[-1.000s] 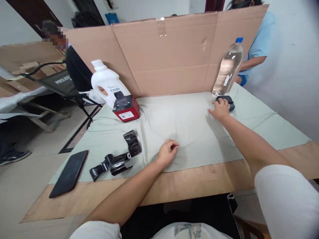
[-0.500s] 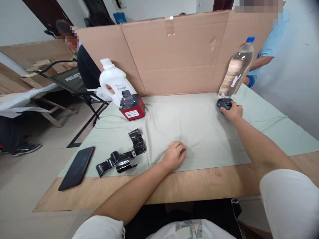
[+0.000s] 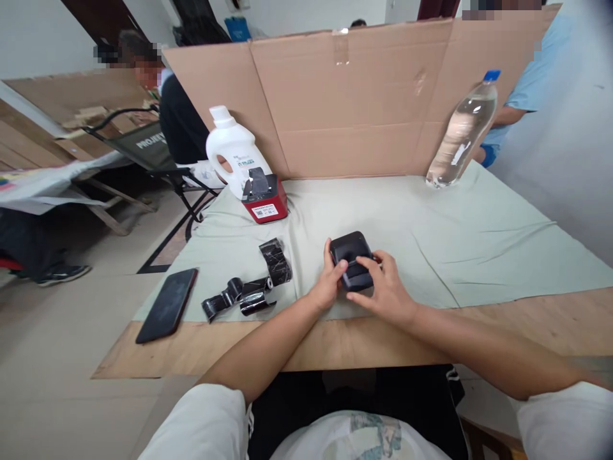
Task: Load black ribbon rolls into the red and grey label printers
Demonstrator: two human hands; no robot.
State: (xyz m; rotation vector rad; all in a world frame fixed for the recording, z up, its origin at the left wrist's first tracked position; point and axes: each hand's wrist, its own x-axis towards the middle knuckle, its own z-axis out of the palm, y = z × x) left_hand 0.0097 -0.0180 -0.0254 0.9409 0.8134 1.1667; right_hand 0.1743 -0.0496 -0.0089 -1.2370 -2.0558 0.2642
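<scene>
A small black box-shaped device [image 3: 352, 248] with rounded corners is in front of me, above the cloth's near middle. My left hand [image 3: 330, 281] is closed around its left side, the thumb pressed on the top. On its right side, my right hand [image 3: 387, 287] has the index finger on top and the thumb by the near edge. Left of my hands lie curled black shiny strips [image 3: 276, 260] and a black roll [image 3: 256, 294] with a pale core. The fingers under the device are hidden.
A dark phone [image 3: 167, 305] lies at the left edge of the table. Farther back stand a white jug [image 3: 234, 150], a red and black box [image 3: 268, 204] and a clear water bottle [image 3: 464, 134]. A cardboard screen [image 3: 359, 108] closes off the back. People sit beyond it.
My right hand has brought the black device from beside the water bottle to the near middle. My left hand, empty before, has taken hold of its left side.
</scene>
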